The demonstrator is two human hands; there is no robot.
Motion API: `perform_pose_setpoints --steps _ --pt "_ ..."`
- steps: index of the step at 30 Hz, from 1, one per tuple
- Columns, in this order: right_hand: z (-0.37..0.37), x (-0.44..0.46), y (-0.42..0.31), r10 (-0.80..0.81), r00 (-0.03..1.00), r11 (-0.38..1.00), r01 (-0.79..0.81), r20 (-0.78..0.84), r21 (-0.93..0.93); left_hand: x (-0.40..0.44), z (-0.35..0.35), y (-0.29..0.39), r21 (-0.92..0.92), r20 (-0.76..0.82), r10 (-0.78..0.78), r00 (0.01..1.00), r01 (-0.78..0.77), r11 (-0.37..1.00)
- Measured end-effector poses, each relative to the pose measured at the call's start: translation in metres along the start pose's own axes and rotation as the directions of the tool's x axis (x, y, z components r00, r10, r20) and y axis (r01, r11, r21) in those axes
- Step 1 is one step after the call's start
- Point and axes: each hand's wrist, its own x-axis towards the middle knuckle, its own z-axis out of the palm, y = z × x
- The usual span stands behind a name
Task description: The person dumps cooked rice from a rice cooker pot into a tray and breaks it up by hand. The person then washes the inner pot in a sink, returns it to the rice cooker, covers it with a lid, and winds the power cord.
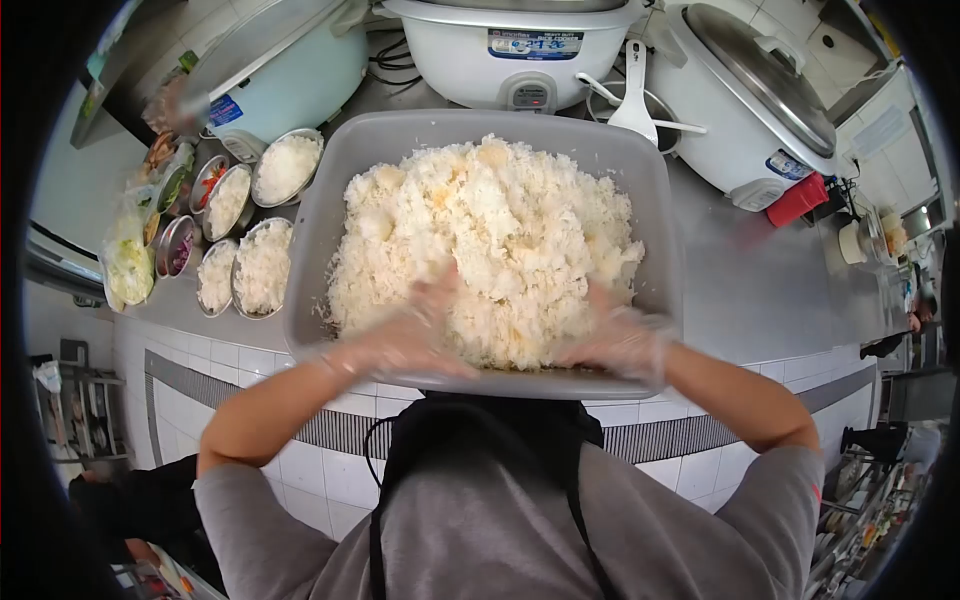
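A large grey plastic tub (313, 235) holds a heaped mound of cooked white rice (490, 240), with a few yellowish lumps on top. Both of my hands wear clear plastic gloves and are slightly blurred. My left hand (415, 332) lies at the near left side of the mound, thumb and fingers spread apart against the rice. On the near right side, my right hand (622, 335) touches the rice with its fingers spread too. Neither hand grips anything that I can see; some fingertips are hidden in the rice.
Behind the tub stand rice cookers (440, 50), with a white rice paddle (634, 105) leaning over a metal pot. Several metal bowls of rice (263, 268) and a bag of greens (128, 265) stand left. A red cup (797, 200) is right. The steel counter's (740, 290) near edge faces me.
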Motion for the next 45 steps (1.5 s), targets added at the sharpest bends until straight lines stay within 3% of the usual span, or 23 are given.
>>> perform_pose_setpoints --steps 7,9,10,12,13,15,16,17,19,20,21,22,24,26,28,29,31,33,35,37,39,44,45 --pt "0.046 0.028 -0.019 -0.146 0.972 0.989 0.147 -0.185 -0.011 0.032 0.024 0.045 -0.402 -0.288 0.051 0.956 -0.169 0.9" --pt "0.046 0.041 -0.01 -0.461 0.831 0.848 0.516 -0.31 0.122 0.053 0.027 0.041 -0.203 -0.505 0.331 0.797 -0.483 0.852" --pt "0.034 0.033 -0.025 -0.462 0.829 0.848 0.517 -0.315 0.119 0.058 0.019 0.043 -0.199 -0.506 0.336 0.794 -0.487 0.85" --pt "0.006 0.019 -0.052 -0.344 0.902 0.937 0.311 -0.26 -0.16 0.065 0.0 0.047 -0.545 -0.545 0.391 0.742 -0.668 0.508" --pt "0.0 0.025 -0.05 -0.337 0.905 0.94 0.306 -0.259 -0.152 0.067 -0.012 0.045 -0.551 -0.537 0.391 0.747 -0.662 0.509" --pt "-0.014 0.047 -0.032 -0.524 0.815 0.811 0.386 -0.249 -0.44 0.063 -0.04 0.042 -0.366 -0.395 0.341 0.853 -0.487 0.793" --pt "-0.016 0.079 -0.003 -0.764 0.605 0.606 0.552 -0.224 -0.573 0.057 -0.049 0.05 -0.53 -0.331 0.222 0.917 -0.376 0.76" --pt "-0.024 0.075 -0.008 -0.767 0.602 0.602 0.554 -0.223 -0.575 0.053 -0.057 0.054 -0.529 -0.335 0.221 0.916 -0.377 0.76" --pt "-0.039 0.049 -0.028 -0.87 0.489 0.064 0.221 0.054 -0.973 0.05 -0.067 0.057 -0.499 -0.265 -0.015 0.964 -0.124 0.858" --pt "-0.043 0.034 -0.047 -0.87 0.49 0.065 0.223 0.054 -0.973 0.049 -0.064 0.056 -0.5 -0.263 -0.016 0.965 -0.122 0.857" --pt "-0.046 0.019 -0.071 -0.655 0.726 0.645 0.392 -0.211 -0.656 0.049 -0.061 0.053 -0.477 -0.353 0.002 0.936 -0.183 0.86" --pt "-0.047 0.012 -0.084 -0.295 0.928 0.955 0.289 -0.229 -0.058 0.05 -0.057 0.048 -0.448 -0.441 0.022 0.897 -0.241 0.861" --pt "-0.051 0.021 -0.07 -0.451 0.857 0.89 0.411 -0.249 -0.197 0.056 -0.052 0.027 -0.415 -0.525 0.038 0.85 -0.294 0.861" --pt "-0.059 0.023 -0.068 -0.592 0.767 0.796 0.509 -0.246 -0.328 0.062 -0.05 -0.009 -0.563 -0.392 -0.024 0.919 -0.219 0.797" --pt "-0.076 0.018 -0.081 -0.062 0.978 0.952 -0.001 -0.197 -0.305 0.022 -0.076 0.01 -0.346 -0.33 -0.002 0.944 -0.119 0.931" --pt "-0.076 0.034 -0.053 -0.062 0.978 0.952 -0.001 -0.199 -0.305 0.007 -0.087 0.015 -0.095 -0.266 0.004 0.964 -0.03 0.995" --pt "-0.07 0.08 0.023 -0.231 0.973 0.97 0.23 0.005 0.072 0.02 -0.078 -0.01 -0.111 -0.175 -0.038 0.984 0.019 0.994" --pt "-0.041 0.062 -0.017 -0.162 0.975 0.986 0.156 -0.153 -0.052 0.028 -0.055 -0.012 -0.739 -0.284 0.031 0.958 -0.24 0.629" --pt "-0.012 0.06 -0.037 -0.107 0.939 0.986 0.059 -0.328 -0.153 0.07 -0.033 -0.01 -0.599 -0.319 0.006 0.948 -0.206 0.773" --pt "0.009 0.073 -0.034 -0.424 0.821 0.865 0.492 -0.383 0.096 0.095 -0.014 -0.006 -0.44 -0.354 -0.015 0.935 -0.152 0.885" --pt "0.018 0.076 -0.042 -0.48 0.787 0.84 0.539 -0.389 0.055 0.092 -0.002 -0.003 -0.748 -0.422 -0.138 0.896 -0.259 0.611" --pt "0.019 0.075 -0.068 -0.656 0.675 0.734 0.674 -0.337 -0.081 0.075 -0.011 -0.003 -0.852 -0.413 -0.088 0.906 -0.35 0.389" --pt "0.018 0.081 -0.071 -0.672 0.658 0.684 0.727 -0.339 0.054 0.075 -0.012 -0.007 -0.857 -0.438 -0.063 0.897 -0.396 0.329"
